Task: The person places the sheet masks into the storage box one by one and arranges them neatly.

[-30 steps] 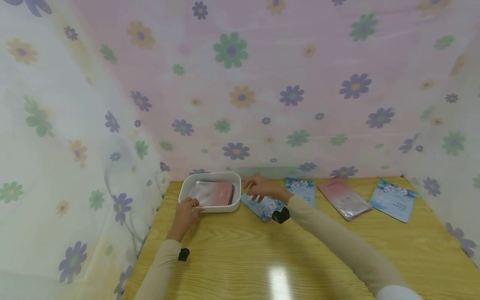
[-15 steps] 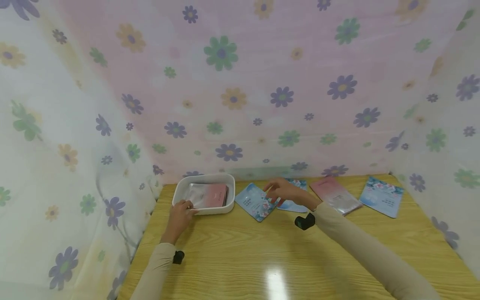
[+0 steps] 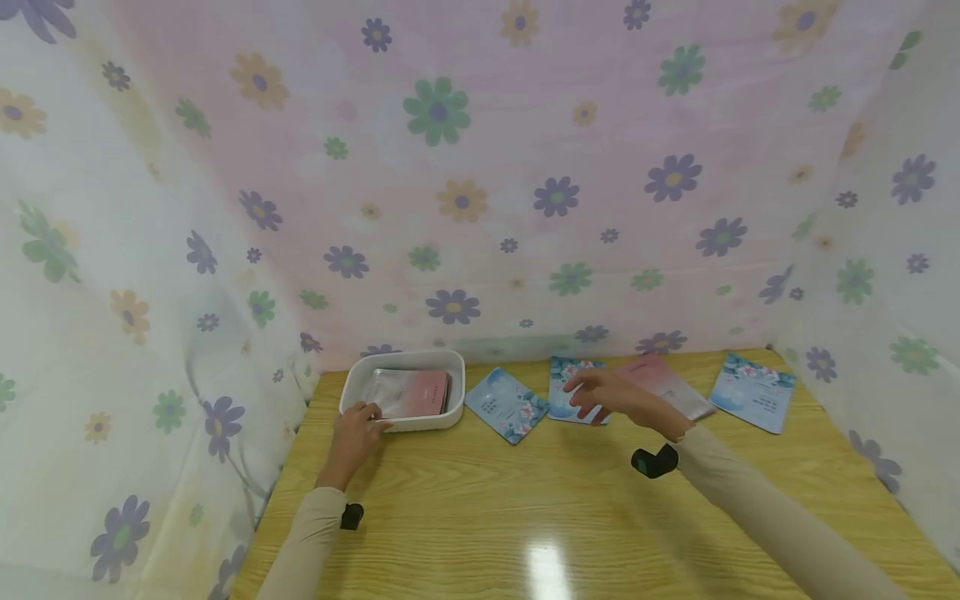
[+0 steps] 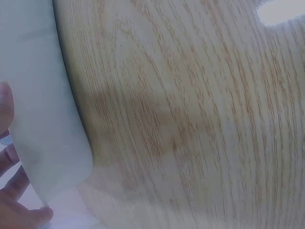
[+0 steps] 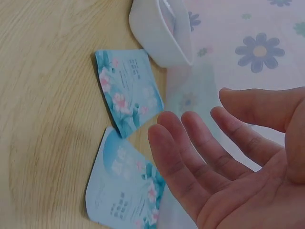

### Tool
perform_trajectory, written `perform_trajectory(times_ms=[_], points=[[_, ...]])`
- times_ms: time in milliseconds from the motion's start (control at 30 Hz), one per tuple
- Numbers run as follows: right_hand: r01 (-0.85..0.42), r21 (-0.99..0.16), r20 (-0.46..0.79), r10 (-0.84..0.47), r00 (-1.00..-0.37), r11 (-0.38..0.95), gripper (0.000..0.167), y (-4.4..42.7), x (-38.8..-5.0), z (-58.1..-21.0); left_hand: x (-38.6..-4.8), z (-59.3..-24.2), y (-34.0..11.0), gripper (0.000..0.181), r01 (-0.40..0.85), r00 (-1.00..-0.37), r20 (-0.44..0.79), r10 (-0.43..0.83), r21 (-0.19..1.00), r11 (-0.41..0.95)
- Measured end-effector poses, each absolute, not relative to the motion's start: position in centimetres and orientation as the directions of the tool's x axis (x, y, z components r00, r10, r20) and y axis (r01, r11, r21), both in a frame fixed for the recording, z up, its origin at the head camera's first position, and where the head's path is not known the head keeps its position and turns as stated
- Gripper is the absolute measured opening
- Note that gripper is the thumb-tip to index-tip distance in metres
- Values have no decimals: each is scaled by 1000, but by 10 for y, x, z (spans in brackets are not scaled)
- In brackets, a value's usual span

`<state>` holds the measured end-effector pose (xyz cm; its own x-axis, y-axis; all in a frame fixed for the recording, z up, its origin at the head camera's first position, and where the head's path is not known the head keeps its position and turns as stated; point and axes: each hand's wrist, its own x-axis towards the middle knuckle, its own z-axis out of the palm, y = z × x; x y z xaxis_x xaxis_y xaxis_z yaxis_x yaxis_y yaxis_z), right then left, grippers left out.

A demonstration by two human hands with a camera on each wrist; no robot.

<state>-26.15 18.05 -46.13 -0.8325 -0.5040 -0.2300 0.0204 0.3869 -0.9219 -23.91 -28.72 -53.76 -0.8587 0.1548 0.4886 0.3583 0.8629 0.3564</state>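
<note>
"Report hand states."

"On my feed, the left hand (image 3: pixel 352 437) pinches the near rim of the white box (image 3: pixel 427 423). The right hand (image 3: pixel 622 396), fingers loosely spread, holds nothing over a blue packet (image 5: pixel 121 183)."

"Box contents?"

"I see pink packets (image 3: pixel 426 393) inside. A tilted blue packet (image 3: pixel 507 406) lies just right of it."

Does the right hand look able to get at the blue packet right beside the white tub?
Probably yes: the right hand looks empty, nothing covers that blue packet, and nothing seems to block the way; a second blue packet lies flat beneath the hand.
</note>
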Motion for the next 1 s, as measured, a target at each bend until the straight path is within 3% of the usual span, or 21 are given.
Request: perform_trajectory(times_ms=[733,1000], points=[[58,-923,-210,-371,-905,380,49,278,-233,-442,-239,-537,-289,21,344,-880,448,160,367,864],[21,-931,-151,-332,-931,365,47,313,-227,-451,-240,-538,-288,22,351,-875,455,165,361,864]])
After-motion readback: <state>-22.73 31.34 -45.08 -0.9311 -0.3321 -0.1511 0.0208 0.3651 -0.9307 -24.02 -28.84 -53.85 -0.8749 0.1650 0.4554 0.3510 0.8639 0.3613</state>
